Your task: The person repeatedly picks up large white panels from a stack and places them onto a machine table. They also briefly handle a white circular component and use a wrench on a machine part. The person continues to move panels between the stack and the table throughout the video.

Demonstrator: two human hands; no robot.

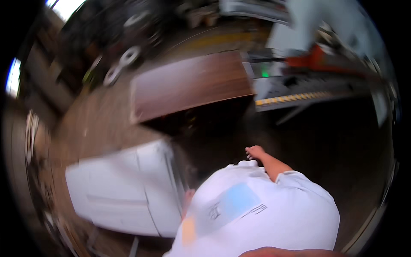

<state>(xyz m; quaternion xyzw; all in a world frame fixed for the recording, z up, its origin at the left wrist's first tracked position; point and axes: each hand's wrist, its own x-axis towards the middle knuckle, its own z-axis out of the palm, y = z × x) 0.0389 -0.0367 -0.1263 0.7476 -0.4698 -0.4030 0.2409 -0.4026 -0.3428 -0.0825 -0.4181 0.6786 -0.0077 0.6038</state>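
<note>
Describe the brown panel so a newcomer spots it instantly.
Find the big white surface at the person's left. Beyond it, up and right, lies the long brown panel. Its reddish wood grain sets it apart from that white surface and the yellow-edged equipment beside it.

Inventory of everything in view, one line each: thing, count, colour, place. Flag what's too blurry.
Wood-grain panel: one, reddish brown, upper centre
White boxy piece: one, white, lower left
Machine bed: one, grey with a yellow-striped edge, upper right
Green light: one, green, on the machine, just right of the panel
Ring-shaped items: at least two, white, upper left, blurred
Floor: one, brown, left
Background items: count unclear, mixed colours, top, too blurred
Shirt: one, white with printed patches, bottom centre
Hands: two, bare; right hand before the shirt, left hand by the boxy piece, contact unclear
</note>
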